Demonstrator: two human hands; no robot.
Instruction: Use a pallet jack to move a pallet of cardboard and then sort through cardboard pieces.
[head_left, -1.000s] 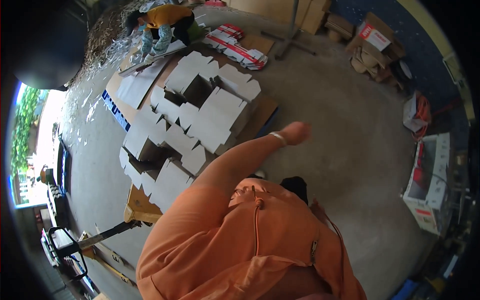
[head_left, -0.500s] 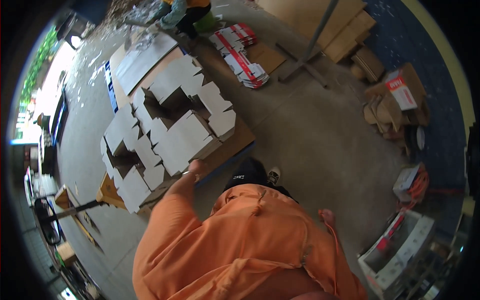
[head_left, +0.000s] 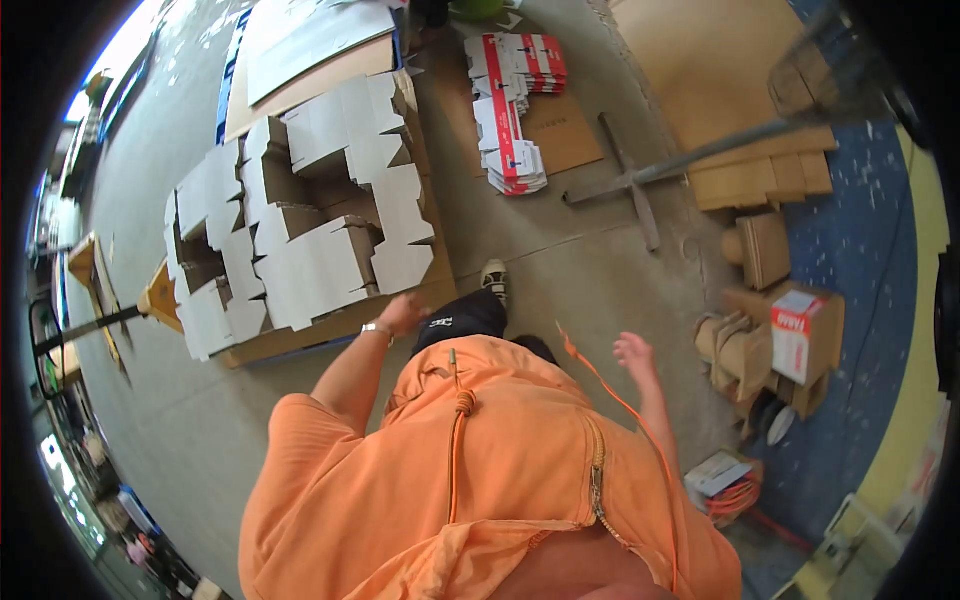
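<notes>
My left hand [head_left: 403, 315], with a band at the wrist, hangs by the near right edge of stacked white cut cardboard blanks [head_left: 325, 270]. Its fingers are loosely bent, and I see nothing in them. Out to my right, my right hand [head_left: 636, 357] hovers above the floor with its fingers apart and nothing in it. The blanks lie in tall stacks with gaps between them, on a brown cardboard sheet [head_left: 432, 205]. Beside my right forearm dangles an orange cord [head_left: 625, 402] from my orange top.
Ahead lie red-and-white folded cartons [head_left: 505, 120] on brown cardboard. A metal stand [head_left: 632, 182] with a crossed foot rests on the floor to their right. Cardboard boxes [head_left: 800, 335] and a coiled orange cable [head_left: 735, 492] are at the right. A yellow pallet jack [head_left: 160, 298] stands left.
My view has turned and shifted forward right. My left hand has come away from the edge of the stack. My right hand has risen and its fingers now show spread.
</notes>
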